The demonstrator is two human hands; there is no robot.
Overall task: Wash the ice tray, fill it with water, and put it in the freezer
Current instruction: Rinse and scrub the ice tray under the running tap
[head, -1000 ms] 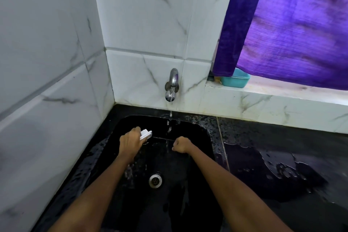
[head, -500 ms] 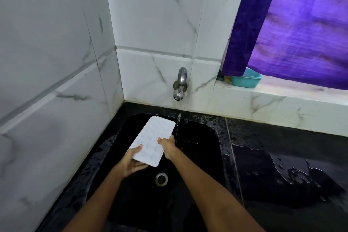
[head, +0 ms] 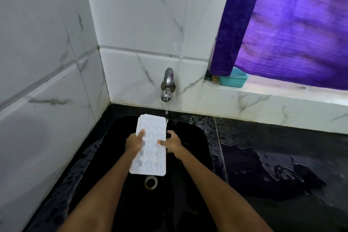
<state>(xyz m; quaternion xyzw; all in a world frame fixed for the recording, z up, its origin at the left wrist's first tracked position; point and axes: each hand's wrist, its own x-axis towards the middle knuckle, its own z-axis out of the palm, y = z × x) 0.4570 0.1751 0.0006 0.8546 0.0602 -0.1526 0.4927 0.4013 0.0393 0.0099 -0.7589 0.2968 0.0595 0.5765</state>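
A white ice tray (head: 150, 149) is held lengthwise over the black sink (head: 195, 137), its cavities facing up. My left hand (head: 134, 143) grips its left edge, thumb on top. My right hand (head: 172, 142) holds the right edge, thumb resting on the tray. A metal tap (head: 167, 84) on the wall runs a thin stream of water that falls just past the tray's far right corner.
The sink drain (head: 151, 182) lies below the tray's near end. Wet black counter (head: 282, 165) stretches to the right with puddles. A teal tub (head: 233, 78) sits on the marble ledge under a purple curtain (head: 291, 24). Tiled walls close in the left and back.
The tray came up from the left hand's fist into a flat two-handed hold, then turned straighter and closer to the stream. The view shifted nearer to the tap.
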